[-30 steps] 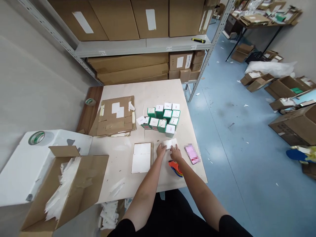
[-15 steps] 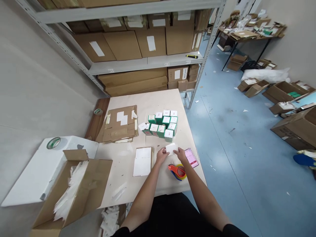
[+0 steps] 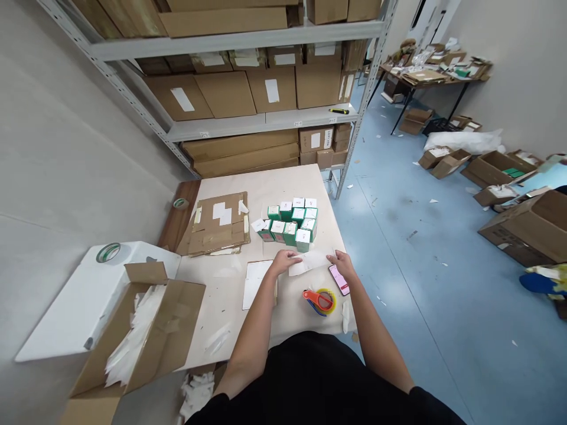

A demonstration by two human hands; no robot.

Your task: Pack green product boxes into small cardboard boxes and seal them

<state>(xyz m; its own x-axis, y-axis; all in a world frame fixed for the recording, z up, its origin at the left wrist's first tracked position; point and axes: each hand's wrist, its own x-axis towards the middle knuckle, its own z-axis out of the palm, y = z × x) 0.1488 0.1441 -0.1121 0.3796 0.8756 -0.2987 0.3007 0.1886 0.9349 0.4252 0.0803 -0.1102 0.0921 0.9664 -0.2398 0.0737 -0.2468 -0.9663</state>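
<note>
A white sheet of paper (image 3: 312, 262) is stretched between my two hands above the table. My left hand (image 3: 283, 261) pinches its left edge, and my right hand (image 3: 342, 263) pinches its right end. Just beyond the sheet stands a cluster of small green boxes (image 3: 290, 235) with white tops, some bearing handwriting. Below my right hand lies a phone (image 3: 339, 279) with a pink screen. Nearer my body sits an orange-handled tape dispenser (image 3: 318, 301) with a yellow ring. My left forearm partly covers a stack of white paper (image 3: 253, 284).
Flattened cardboard (image 3: 217, 224) lies at the table's back left. An open carton (image 3: 177, 319) holding white paper stands at the left, beside a white surface with a tape roll (image 3: 108, 252). A metal shelf (image 3: 266, 121) with cartons rises behind the table (image 3: 230, 324).
My hands have moved apart, and the small white piece between them now shows as a wider sheet. The view has shifted slightly.
</note>
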